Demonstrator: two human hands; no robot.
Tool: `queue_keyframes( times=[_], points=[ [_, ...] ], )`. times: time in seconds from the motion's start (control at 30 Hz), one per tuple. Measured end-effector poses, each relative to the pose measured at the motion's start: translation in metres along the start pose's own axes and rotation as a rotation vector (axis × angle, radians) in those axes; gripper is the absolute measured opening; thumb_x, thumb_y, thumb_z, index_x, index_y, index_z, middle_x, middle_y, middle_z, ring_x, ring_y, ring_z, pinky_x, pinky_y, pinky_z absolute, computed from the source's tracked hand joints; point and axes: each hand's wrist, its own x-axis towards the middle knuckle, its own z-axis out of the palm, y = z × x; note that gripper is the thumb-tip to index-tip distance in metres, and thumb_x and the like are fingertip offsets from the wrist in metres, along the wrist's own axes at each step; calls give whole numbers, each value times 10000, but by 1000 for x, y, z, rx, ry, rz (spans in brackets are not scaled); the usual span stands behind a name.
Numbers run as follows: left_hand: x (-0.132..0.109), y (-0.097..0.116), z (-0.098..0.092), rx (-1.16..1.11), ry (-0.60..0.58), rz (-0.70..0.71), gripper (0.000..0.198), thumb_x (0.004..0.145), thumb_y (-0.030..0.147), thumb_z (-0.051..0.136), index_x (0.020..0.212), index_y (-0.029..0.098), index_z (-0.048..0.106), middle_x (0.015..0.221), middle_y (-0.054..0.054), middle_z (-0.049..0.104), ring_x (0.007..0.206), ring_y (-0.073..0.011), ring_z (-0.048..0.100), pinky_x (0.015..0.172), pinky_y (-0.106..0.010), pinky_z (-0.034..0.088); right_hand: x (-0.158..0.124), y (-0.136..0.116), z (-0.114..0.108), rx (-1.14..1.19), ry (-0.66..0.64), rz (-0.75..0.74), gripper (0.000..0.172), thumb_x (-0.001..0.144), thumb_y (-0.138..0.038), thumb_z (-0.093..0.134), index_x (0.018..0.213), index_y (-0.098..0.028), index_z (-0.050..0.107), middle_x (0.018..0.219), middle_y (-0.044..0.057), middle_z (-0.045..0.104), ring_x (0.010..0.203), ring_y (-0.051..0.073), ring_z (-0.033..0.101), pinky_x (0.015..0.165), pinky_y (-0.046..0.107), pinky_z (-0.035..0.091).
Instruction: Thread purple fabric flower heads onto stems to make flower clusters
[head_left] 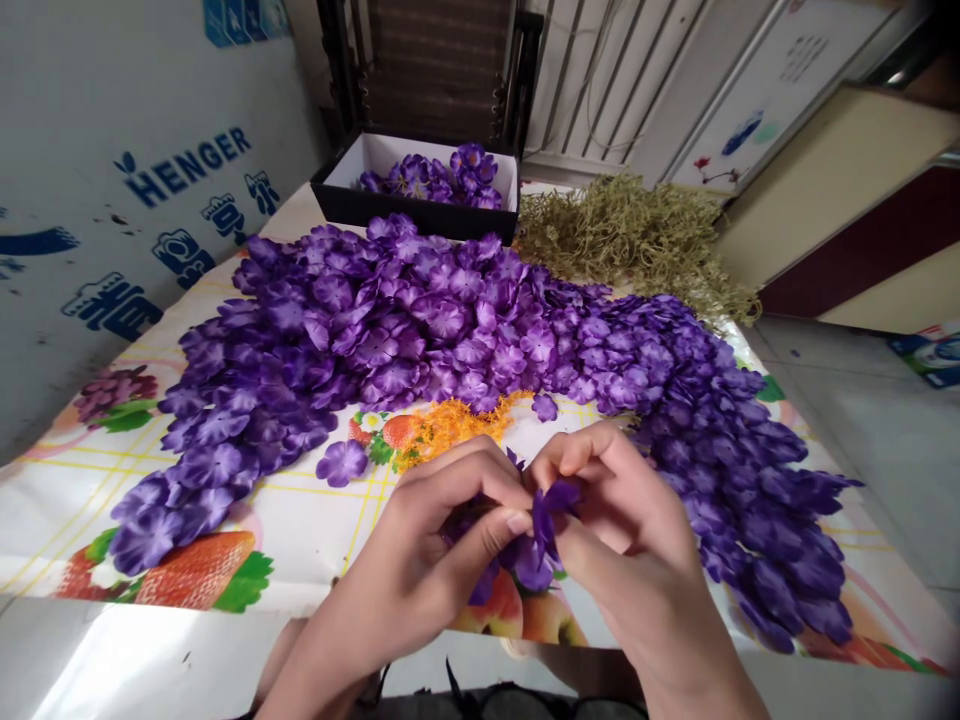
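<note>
My left hand (450,540) and my right hand (622,510) meet near the table's front edge, both closed around purple petals (551,520). The left thumb and forefinger pinch at the petals' centre, and the right fingers hold their outer side. More purple petals show below the left fingers. Just beyond the hands lies a small pile of orange stamens (450,430). A large heap of purple petals (442,320) curves around them from left to right. One loose petal (341,463) lies to the left of the orange pile.
A black box (420,215) with a white inside holds purple flowers at the back. Beside it is a bundle of green stems (630,230). The patterned tablecloth (300,510) covers the table. A white panel with blue lettering (67,130) stands at the left.
</note>
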Motion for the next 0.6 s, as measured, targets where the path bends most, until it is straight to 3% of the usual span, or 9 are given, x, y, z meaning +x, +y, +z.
queue_keyframes(
  times=[0.27, 0.43, 0.6],
  points=[
    [0, 11, -1, 143, -60, 31, 133, 910, 87, 514, 818, 158, 578, 803, -8, 576, 755, -107, 556, 674, -214, 437, 5, 2, -7, 106, -104, 97, 273, 704, -21, 618, 799, -227, 467, 745, -47, 483, 682, 104, 421, 570, 194, 352],
    [-5, 19, -1, 126, -99, 44, 123, 906, 75, 540, 863, 186, 570, 824, 14, 572, 766, -92, 557, 696, -196, 435, 6, 5, -20, 252, -271, 90, 225, 739, -214, 749, 896, -234, 589, 785, -14, 525, 695, 125, 461, 579, 232, 367],
    [-8, 16, 2, 197, -32, 101, 124, 908, 76, 545, 924, 199, 551, 857, 9, 578, 791, -96, 560, 694, -189, 432, 8, 2, -27, 123, -308, 37, 101, 763, -262, 745, 838, -227, 688, 870, 33, 562, 801, 168, 524, 653, 275, 417]
  ],
)
